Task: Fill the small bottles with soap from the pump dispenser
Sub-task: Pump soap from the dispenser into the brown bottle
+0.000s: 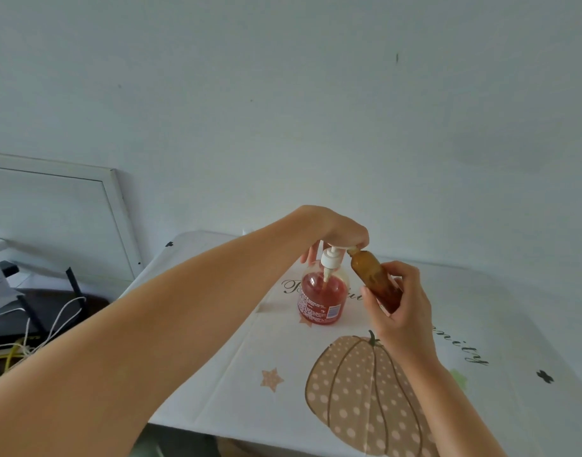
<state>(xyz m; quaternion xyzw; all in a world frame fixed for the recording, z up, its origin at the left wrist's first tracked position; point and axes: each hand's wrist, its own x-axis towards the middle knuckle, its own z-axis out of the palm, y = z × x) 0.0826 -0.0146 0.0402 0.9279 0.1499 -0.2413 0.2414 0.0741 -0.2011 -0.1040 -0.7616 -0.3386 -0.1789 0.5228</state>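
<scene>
Bare left forearm reaches in from the lower left corner, its hand [335,229] lying over the white pump [331,259] of the dispenser [321,296]. The fingers curl down over the pump's top and the thumb hangs behind it; whether they press it down cannot be told from this angle. The dispenser, clear and roughly half full of red soap, stands upright on the counter [500,311], near its far edge by the wall.

Just right of it, the right hand [402,306] pinches a small amber bottle [373,278] between thumb and curled fingers, gripping its lower half. The bottle is raised off the counter and tilted, its open neck up and to the left, touching or all but touching the pump's spout under the left hand's fingertips. Reddish soap seems to line its inside.

A white cloth printed with a dotted pumpkin [362,397], a star [271,379] and dark script covers the counter. To the left, lower down, a white framed panel [57,209] leans on the wall above a tangle of cables [35,339].
</scene>
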